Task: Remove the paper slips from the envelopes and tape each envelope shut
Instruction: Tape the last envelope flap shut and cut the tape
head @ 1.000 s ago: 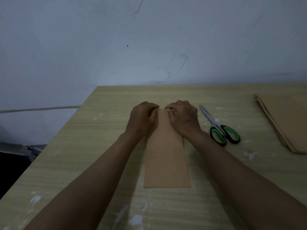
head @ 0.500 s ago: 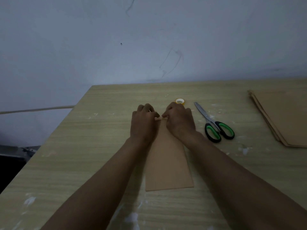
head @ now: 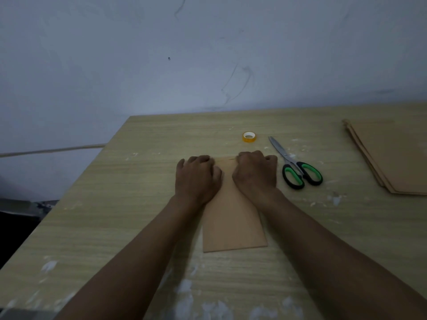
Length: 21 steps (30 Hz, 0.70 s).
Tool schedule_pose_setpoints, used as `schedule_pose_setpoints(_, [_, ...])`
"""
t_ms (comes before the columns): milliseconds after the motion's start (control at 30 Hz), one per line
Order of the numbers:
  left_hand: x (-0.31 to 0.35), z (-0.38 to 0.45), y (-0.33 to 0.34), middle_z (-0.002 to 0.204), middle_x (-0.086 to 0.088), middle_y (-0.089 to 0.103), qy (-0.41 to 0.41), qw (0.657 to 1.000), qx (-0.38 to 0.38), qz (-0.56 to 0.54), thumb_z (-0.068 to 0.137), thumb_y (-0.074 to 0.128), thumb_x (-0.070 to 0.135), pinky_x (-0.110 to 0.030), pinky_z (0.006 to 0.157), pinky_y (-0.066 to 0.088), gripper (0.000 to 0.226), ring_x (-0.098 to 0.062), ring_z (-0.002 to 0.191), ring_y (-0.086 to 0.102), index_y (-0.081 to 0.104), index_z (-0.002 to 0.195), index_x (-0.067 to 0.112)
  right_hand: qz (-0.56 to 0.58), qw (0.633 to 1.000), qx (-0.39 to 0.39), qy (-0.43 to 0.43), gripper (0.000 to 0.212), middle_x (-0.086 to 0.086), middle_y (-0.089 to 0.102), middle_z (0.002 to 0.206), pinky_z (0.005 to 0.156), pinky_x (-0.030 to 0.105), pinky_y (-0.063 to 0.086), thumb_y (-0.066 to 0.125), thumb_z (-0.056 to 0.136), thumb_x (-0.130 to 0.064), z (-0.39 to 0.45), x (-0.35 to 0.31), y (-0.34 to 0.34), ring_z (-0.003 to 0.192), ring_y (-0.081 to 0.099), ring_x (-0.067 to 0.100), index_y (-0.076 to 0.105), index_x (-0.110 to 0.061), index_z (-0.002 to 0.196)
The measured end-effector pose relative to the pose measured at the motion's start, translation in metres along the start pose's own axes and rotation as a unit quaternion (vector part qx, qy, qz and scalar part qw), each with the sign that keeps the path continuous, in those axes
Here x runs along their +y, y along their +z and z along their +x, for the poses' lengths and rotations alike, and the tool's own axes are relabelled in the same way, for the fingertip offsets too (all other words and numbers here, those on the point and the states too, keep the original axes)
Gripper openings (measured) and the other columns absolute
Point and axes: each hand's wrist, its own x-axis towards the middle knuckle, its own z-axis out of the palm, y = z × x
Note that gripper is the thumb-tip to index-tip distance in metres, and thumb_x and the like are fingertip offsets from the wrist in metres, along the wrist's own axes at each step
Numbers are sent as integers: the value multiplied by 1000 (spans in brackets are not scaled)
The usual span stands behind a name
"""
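Since the earlier frame, your left hand (head: 196,179) and right hand (head: 255,172) spread apart, curled fingers pressing the envelope (head: 233,218) top at table (head: 138,181) centre; grip unclear. Stack (head: 392,158) at right edge remained.

No legible txt showing anywhere: no labels, brands, nos. or signs on envelope (head: 233,218), tape roll (head: 249,137) or scissors (head: 298,167).

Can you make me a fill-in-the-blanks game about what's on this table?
1. The scissors have black and ____ handles.
2. The yellow tape roll lies between the hands and the ____.
3. Both hands, left and right, rest on the far end of the brown ____.
4. The stack of envelopes lies to the ____ of the scissors.

Missing words: green; wall; envelope; right
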Motion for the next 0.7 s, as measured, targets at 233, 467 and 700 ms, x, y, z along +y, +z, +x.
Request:
schedule_pose_setpoints(233, [6, 20, -3, 114, -3, 71, -6, 999, 35, -1, 94, 32, 49, -48, 106, 37, 54, -25, 111, 62, 76, 101, 18, 82, 994, 49, 44, 32, 3, 66, 116, 93, 42, 36, 47, 90, -21, 15, 9, 0, 110, 55, 27, 69, -23, 114])
schedule_pose_setpoints(467, [9, 65, 5, 146, -2, 53, 41, 998, 16, -45, 102, 44, 44, -56, 118, 14, 41, -21, 144, 36, 60, 134, 23, 95, 988, 73, 100, 33, 1, 57, 125, 95, 42, 33, 48, 93, -36, 66, 26, 11, 119, 47, 27, 65, -25, 119])
schedule_pose_setpoints(700, [11, 84, 17, 153, -1, 45, 37, 995, -29, -86, 101, 42, 45, -58, 121, 11, 47, -20, 147, 29, 51, 143, 25, 64, 993, 27, 91, 34, -4, 56, 130, 99, 42, 30, 59, 86, -47, 90, 29, 20, 124, 44, 22, 68, -28, 113])
